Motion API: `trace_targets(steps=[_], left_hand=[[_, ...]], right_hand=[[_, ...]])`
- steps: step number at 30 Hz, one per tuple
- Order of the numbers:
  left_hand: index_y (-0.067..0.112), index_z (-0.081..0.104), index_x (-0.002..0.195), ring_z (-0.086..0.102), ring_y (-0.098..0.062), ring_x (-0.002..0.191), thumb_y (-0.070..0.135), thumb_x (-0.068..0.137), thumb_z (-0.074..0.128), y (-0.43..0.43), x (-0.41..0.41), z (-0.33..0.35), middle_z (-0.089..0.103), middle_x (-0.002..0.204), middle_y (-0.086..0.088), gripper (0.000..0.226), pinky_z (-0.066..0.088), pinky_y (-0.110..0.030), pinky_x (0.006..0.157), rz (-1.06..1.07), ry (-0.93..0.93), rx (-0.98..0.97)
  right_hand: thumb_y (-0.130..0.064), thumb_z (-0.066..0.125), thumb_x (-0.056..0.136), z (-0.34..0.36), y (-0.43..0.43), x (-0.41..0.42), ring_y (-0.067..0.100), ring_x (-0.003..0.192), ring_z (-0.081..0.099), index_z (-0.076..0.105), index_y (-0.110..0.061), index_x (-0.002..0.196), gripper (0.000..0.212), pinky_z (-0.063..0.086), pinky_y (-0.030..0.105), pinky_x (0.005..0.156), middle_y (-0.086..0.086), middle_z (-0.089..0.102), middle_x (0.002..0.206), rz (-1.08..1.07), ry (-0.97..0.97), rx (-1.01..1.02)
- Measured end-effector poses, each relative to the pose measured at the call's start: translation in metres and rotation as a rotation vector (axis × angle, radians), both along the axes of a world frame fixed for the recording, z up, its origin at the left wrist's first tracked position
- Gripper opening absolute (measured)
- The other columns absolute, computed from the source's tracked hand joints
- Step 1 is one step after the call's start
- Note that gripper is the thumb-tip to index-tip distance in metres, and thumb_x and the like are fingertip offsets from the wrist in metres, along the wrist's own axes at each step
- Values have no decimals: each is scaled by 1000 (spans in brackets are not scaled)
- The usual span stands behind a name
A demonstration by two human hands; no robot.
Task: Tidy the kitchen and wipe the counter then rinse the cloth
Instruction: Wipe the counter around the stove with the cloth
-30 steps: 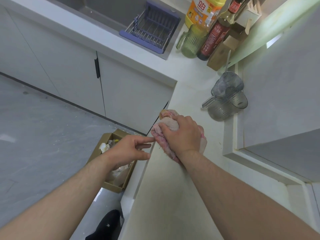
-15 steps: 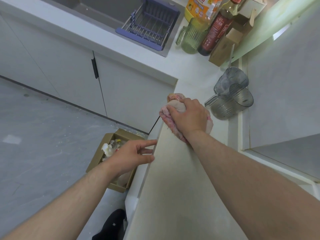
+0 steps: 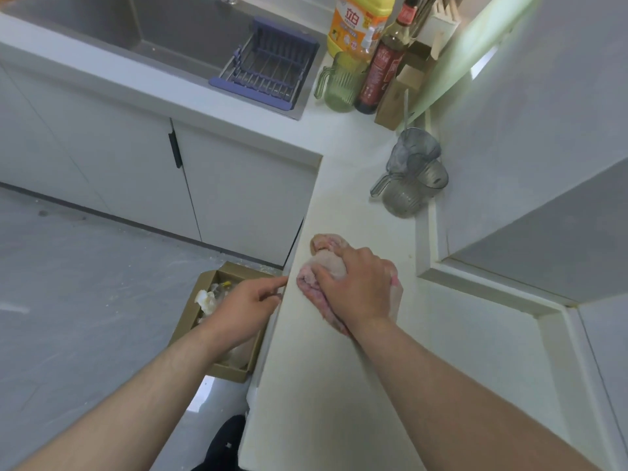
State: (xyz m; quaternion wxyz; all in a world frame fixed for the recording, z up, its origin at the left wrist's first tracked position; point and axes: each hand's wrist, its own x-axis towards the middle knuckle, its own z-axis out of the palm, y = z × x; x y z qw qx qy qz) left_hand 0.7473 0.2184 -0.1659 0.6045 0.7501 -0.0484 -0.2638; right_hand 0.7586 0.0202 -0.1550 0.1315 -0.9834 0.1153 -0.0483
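A crumpled pink cloth (image 3: 324, 249) lies on the white counter (image 3: 339, 385) near its left edge. My right hand (image 3: 356, 287) presses down on the cloth, fingers curled over it. My left hand (image 3: 243, 309) hovers just off the counter's edge beside the cloth, fingers relaxed and index finger extended toward the edge, holding nothing. The steel sink (image 3: 176, 32) lies at the far left, with a purple drain rack (image 3: 268, 68) set in it.
A cardboard box (image 3: 190, 317) with rubbish stands on the floor below my left hand. Two grey jugs (image 3: 411, 178) stand by the wall. A green jug (image 3: 343, 81), an orange bottle (image 3: 360, 22), a dark sauce bottle (image 3: 380, 73) and a wooden block (image 3: 401, 93) fill the corner.
My right hand pushed the cloth away along the counter, then drew it back toward me. The left hand stayed by the counter's edge.
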Motion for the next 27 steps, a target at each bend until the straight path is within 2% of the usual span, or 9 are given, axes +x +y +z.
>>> trace_targets(steps=[3, 7, 10, 14, 17, 20, 23, 25, 27], left_hand=[[40, 66, 123, 65, -3, 108, -5, 92, 45, 0, -13, 0, 71, 112, 18, 58, 50, -39, 101, 22, 25, -9], [49, 65, 119, 65, -2, 109, -3, 93, 50, 1, -29, 0, 69, 114, 23, 60, 51, -39, 98, 30, 6, 5], [47, 67, 117, 66, -2, 105, 0, 95, 50, 2, -38, -2, 71, 110, 21, 54, 52, -38, 97, 58, 34, 11], [40, 64, 124, 64, -3, 110, 0, 96, 49, 1, -50, 1, 69, 115, 21, 51, 53, -30, 95, 61, 84, 21], [44, 66, 122, 64, -9, 112, 1, 93, 50, 1, -52, 1, 70, 116, 18, 54, 52, -39, 98, 59, 95, 76], [39, 69, 118, 66, -12, 109, 3, 93, 55, 0, -50, 2, 71, 114, 14, 47, 51, -44, 99, 83, 121, 55], [35, 74, 110, 66, -9, 108, -5, 92, 52, 0, -48, 1, 72, 112, 14, 49, 50, -41, 101, 122, 117, 25], [38, 72, 106, 67, -6, 105, -12, 89, 47, -3, -45, 2, 73, 109, 14, 59, 52, -33, 97, 157, 93, 7], [37, 69, 111, 68, -3, 102, -15, 88, 46, -7, -40, 5, 73, 108, 16, 61, 52, -23, 90, 187, 59, -13]], right_hand=[[-69, 50, 79, -1, -1, -27, 22, 89, 57, 68, -32, 105, 48, 40, 37, 83, -1, 62, 92, 8, 14, -13], [-70, 45, 79, -3, -3, -56, 18, 92, 55, 66, -35, 108, 50, 36, 34, 83, -5, 63, 94, 18, 35, -35], [-69, 38, 80, -1, -3, -76, 17, 93, 54, 65, -35, 105, 50, 30, 32, 80, -8, 62, 94, 39, 57, -67], [-66, 42, 80, 5, -3, -110, 15, 96, 53, 62, -38, 117, 50, 32, 30, 84, -10, 60, 100, 44, 43, -8], [-66, 40, 80, 6, -5, -135, 15, 101, 52, 56, -41, 126, 55, 33, 31, 91, -12, 58, 107, 59, 82, 7], [-64, 40, 79, 5, -7, -146, 16, 100, 51, 57, -40, 125, 55, 35, 33, 92, -11, 56, 106, 66, 84, 47], [-63, 40, 81, 3, -10, -141, 17, 95, 52, 62, -39, 117, 48, 34, 30, 85, -10, 57, 101, 72, 76, 73], [-62, 44, 82, 1, -16, -129, 16, 92, 52, 63, -39, 113, 43, 32, 29, 82, -10, 57, 98, 73, 64, 73], [-61, 45, 82, 2, -24, -112, 16, 92, 53, 63, -39, 113, 42, 34, 30, 83, -9, 58, 96, 63, 55, 50]])
